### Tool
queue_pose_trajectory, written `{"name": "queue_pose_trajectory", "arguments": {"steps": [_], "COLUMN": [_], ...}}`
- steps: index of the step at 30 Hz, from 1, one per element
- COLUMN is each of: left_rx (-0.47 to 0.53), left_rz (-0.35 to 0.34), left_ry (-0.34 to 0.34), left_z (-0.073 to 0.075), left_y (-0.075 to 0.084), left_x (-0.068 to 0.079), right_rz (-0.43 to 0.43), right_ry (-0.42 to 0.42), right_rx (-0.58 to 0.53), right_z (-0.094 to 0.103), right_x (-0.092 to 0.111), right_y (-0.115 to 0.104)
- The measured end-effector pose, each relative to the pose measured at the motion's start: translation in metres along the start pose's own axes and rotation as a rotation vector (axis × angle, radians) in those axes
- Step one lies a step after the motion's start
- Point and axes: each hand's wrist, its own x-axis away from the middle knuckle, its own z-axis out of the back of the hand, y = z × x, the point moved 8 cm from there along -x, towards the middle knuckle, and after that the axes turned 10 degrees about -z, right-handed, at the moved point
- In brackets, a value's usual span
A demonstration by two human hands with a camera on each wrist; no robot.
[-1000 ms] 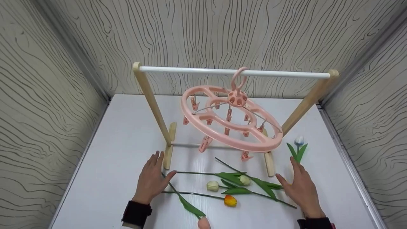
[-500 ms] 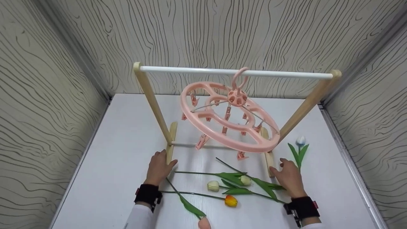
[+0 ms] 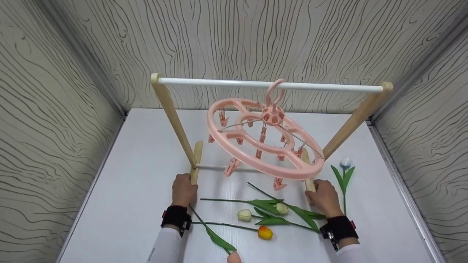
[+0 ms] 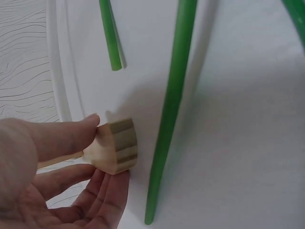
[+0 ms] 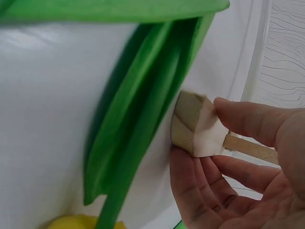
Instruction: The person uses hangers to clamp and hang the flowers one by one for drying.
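A wooden drying rack with a white top bar (image 3: pixel 219 83) stands on the table. My left hand (image 3: pixel 184 190) pinches the front end of its left foot; the left wrist view shows thumb and fingers either side of the wooden foot (image 4: pixel 123 145). On the other side, my right hand (image 3: pixel 325 198) grips the front end of the right foot (image 5: pixel 198 125) the same way. From the bar hangs a pink round clip hanger (image 3: pixel 273 115), tilted, with several clips dangling. Its ring overlaps part of the right leg in the head view.
Between the hands lie artificial tulips: a white one (image 3: pixel 244 215), another white one (image 3: pixel 282 208) and an orange-yellow one (image 3: pixel 265 232). A pink tulip (image 3: pixel 234 258) lies at the front edge of view, a blue-white one (image 3: pixel 345 163) at the right. Patterned walls (image 3: pixel 234 44) enclose the white table.
Both hands were spread open beside the rack. They have moved inward onto the ends of its feet and now grip them. The clip hanger sways slightly.
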Motion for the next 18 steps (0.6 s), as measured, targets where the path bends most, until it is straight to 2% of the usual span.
{"name": "queue_pose_trajectory", "arguments": {"steps": [10, 18], "left_rx": [-0.015, -0.012], "left_rz": [-0.002, 0.03], "left_ry": [-0.021, -0.038], "left_z": [0.002, -0.0001], "left_y": [-0.0005, -0.0017], "left_x": [0.0027, 0.0084], "right_rz": [0.048, 0.05], "right_ry": [0.016, 0.019], "right_rx": [0.033, 0.05], "right_z": [0.001, 0.0033], "right_x": [-0.0006, 0.0004], "right_y": [-0.0017, 0.0004]}}
